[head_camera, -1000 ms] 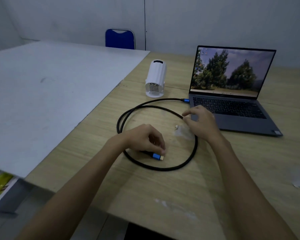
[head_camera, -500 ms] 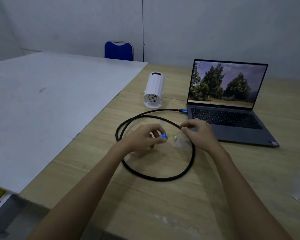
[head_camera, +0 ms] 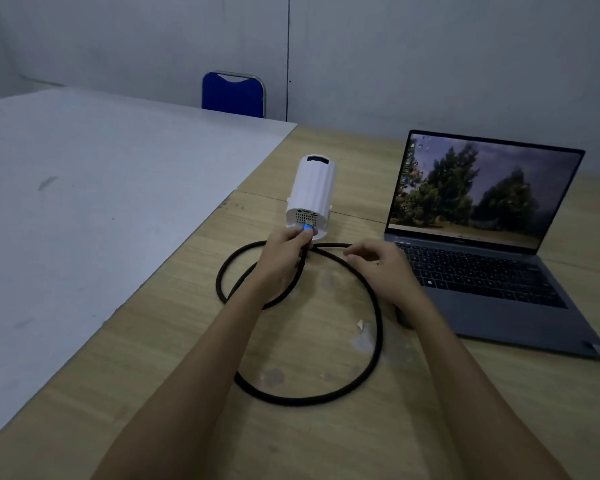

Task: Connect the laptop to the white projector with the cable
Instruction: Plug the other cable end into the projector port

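Hands number two, with one white projector, one laptop, one black cable and one blue chair behind the wooden tabletop. The left hand holds its grip pinched on the cable's blue plug, whose metal tip points away from the person at the projector's near end face. The projector lies tilted, its long axis running away from the person toward the wall. The right hand hovers loosely curled over the cable loop (whether its grip touches the cable I cannot tell). The cable's other end is hidden behind that hand, beside the laptop's left edge. Whether the plug is seated is unclear.
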